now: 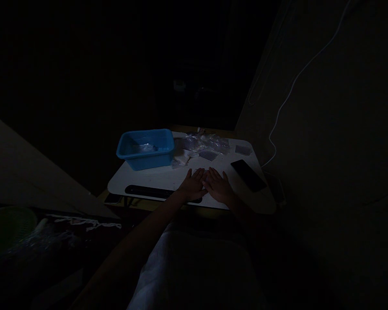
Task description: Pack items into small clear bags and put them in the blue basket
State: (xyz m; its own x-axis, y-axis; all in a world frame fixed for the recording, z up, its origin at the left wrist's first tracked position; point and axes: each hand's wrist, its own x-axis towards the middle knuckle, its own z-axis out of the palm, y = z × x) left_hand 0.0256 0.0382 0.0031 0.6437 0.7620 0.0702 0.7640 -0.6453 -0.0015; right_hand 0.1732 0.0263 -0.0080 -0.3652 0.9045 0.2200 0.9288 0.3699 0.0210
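My left hand (193,185) and my right hand (218,186) rest side by side near the front edge of a small white table (148,177). Both have their fingers stretched out, and they almost touch. It is too dark to tell whether anything thin lies under them. Just beyond the fingers are a flat clear packet (208,155) and a crumpled pile of clear plastic bags (207,142). A dark phone (248,175) lies right of my right hand. Behind and left of my left hand stands a blue plastic basin (150,161) with some clear plastic (145,148) inside.
A black slot (148,191) runs along the table's front edge. Another flat packet (243,150) lies at the back right. A white cable (291,88) hangs down the right wall. At the lower left is a green basket (11,228). The room is very dark.
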